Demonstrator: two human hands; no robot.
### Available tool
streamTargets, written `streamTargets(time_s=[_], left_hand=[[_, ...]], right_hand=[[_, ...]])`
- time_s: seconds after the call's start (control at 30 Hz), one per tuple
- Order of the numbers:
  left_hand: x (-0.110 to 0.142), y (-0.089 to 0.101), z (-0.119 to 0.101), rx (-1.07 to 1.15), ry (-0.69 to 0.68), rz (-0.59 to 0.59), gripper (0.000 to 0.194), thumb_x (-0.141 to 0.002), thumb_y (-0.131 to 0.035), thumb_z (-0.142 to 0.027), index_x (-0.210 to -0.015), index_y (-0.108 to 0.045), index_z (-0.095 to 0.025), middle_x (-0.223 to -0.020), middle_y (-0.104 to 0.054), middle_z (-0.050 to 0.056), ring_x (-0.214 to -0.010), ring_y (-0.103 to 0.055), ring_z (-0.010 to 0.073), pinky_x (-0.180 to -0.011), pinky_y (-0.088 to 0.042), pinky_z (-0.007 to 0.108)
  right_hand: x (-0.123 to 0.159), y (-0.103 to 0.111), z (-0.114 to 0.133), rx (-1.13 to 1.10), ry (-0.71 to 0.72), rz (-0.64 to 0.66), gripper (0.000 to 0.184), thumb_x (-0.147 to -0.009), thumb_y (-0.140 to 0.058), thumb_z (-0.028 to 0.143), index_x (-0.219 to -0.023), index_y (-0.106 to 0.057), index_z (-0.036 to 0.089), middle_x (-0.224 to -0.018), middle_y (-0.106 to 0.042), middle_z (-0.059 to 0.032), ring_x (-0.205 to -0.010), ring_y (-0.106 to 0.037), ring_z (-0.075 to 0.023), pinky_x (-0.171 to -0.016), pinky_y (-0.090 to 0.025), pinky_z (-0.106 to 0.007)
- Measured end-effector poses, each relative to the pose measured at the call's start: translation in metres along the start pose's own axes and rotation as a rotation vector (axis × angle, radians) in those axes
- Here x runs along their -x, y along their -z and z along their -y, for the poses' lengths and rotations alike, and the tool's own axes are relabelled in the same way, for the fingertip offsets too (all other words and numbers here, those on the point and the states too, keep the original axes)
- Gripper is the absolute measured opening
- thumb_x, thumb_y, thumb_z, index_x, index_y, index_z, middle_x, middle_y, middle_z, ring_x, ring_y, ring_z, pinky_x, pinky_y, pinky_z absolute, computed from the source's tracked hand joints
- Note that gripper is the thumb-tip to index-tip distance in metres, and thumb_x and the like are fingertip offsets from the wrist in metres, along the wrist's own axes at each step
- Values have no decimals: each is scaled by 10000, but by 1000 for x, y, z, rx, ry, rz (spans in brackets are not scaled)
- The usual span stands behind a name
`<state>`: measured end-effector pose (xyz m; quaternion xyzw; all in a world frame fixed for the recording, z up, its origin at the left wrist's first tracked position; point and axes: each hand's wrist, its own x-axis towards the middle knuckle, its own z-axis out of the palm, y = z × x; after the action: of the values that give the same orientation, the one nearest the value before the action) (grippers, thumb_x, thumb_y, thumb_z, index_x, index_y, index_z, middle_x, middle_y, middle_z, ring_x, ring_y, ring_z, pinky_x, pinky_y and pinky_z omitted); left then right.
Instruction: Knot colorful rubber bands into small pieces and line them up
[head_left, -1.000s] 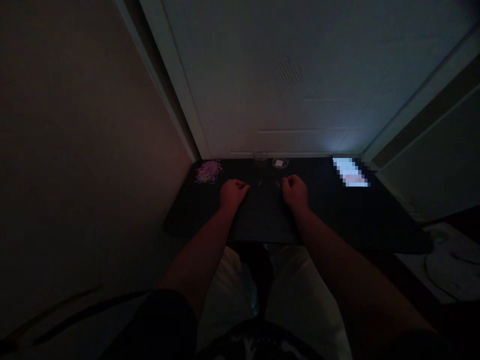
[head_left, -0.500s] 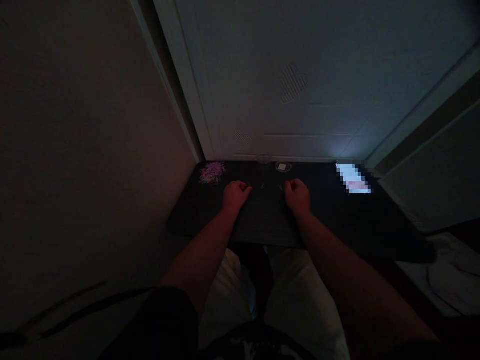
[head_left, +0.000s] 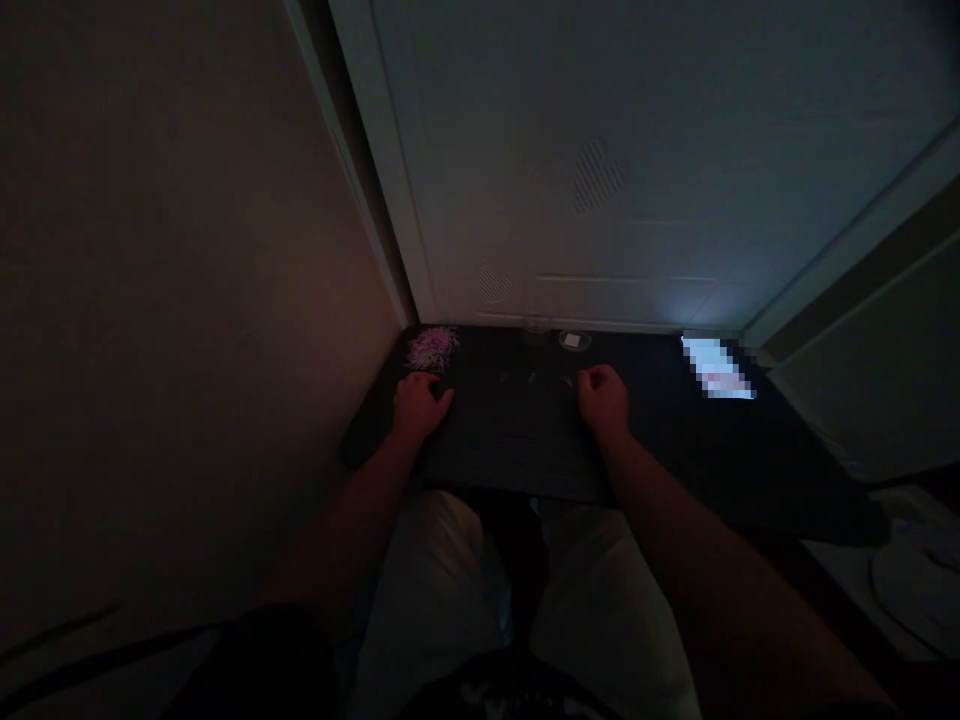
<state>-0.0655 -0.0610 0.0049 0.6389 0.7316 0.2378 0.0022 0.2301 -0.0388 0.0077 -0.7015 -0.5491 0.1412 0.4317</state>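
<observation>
Pink and pale strands (head_left: 433, 348) lie heaped at 10 o'clock on the dark bench (head_left: 510, 440), and the left hand (head_left: 421, 403) has drawn away toward 9 o'clock, just short of them; a small left piece (head_left: 504, 378) now shows near where its fingertips were half a second ago. The right hand (head_left: 604, 400) keeps its place toward 2 o'clock. Palm down, the left hand has a fairly wide grip, thumb apart from bent fingers; the right curls inward, and I cannot tell whether its grip holds anything. Between the hands, the left and middle pieces (head_left: 532, 377) slant roughly 1-to-7 o'clock; the right piece (head_left: 567, 381), beside the right fingertips, is too dim to read.
</observation>
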Motion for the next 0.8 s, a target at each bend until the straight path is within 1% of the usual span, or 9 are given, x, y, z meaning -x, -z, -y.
streamTargets(time_s=[0.1, 0.17, 0.2, 0.27, 0.4, 0.53, 0.6, 0.8], left_hand=[[-13, 8, 25, 15, 17, -21, 266, -750, -574, -375, -920, -585, -171, -1016, -584, 83, -964, -551, 196, -887, -426, 302], [-23, 10, 39, 29, 101, -27, 277, -752, -569, -354, -949, -577, -160, -1015, -588, 85, -846, -582, 162, -810, -457, 278], [-28, 11, 44, 28, 138, -29, 284, -759, -560, -351, -968, -576, -160, -1013, -593, 84, -819, -587, 157, -795, -462, 276], [-36, 11, 50, 3, 167, -22, 273, -771, -543, -350, -974, -590, -174, -997, -609, 79, -844, -590, 169, -808, -457, 286], [-42, 11, 48, -54, 162, 0, 252, -795, -506, -354, -955, -627, -201, -990, -635, 74, -915, -586, 201, -834, -451, 308], [-40, 10, 44, -96, 110, -13, 275, -811, -484, -366, -953, -652, -201, -1019, -635, 85, -951, -581, 220, -847, -449, 316], [-40, 10, 43, -106, 95, -16, 284, -817, -476, -370, -955, -658, -201, -1022, -636, 88, -949, -582, 223, -846, -450, 316], [-43, 8, 43, -128, 114, -8, 280, -832, -448, -350, -920, -669, -203, -1006, -639, 93, -908, -594, 223, -811, -458, 317]], right_hand=[[0, 0, 0, 5, -2, -7, 239, -779, -451, 398, -745, -548, 182, -688, -587, -43, -625, -505, -169, -595, -355, -286], [0, 0, 0, 9, 3, -4, 232, -777, -455, 391, -743, -549, 182, -686, -589, -42, -625, -505, -168, -596, -356, -286], [-1, 0, 0, 11, 3, -1, 230, -776, -457, 389, -744, -551, 181, -685, -589, -43, -626, -506, -168, -596, -356, -287], [-1, 0, 0, 13, 2, 4, 232, -773, -462, 391, -744, -554, 180, -683, -588, -45, -628, -507, -170, -597, -357, -289], [0, 1, 1, 5, -1, 7, 233, -768, -467, 393, -738, -554, 180, -685, -585, -44, -630, -511, -170, -603, -364, -292], [0, 1, 0, -16, 0, -1, 226, -764, -474, 390, -729, -549, 179, -669, -574, -34, -622, -511, -167, -593, -364, -288], [0, 1, 0, -27, -4, 3, 221, -762, -479, 387, -729, -548, 180, -669, -573, -32, -618, -513, -166, -585, -363, -286], [0, 1, 0, -12, 2, 1, 217, -765, -476, 382, -722, -541, 180, -662, -566, -30, -615, -510, -165, -583, -358, -287]])
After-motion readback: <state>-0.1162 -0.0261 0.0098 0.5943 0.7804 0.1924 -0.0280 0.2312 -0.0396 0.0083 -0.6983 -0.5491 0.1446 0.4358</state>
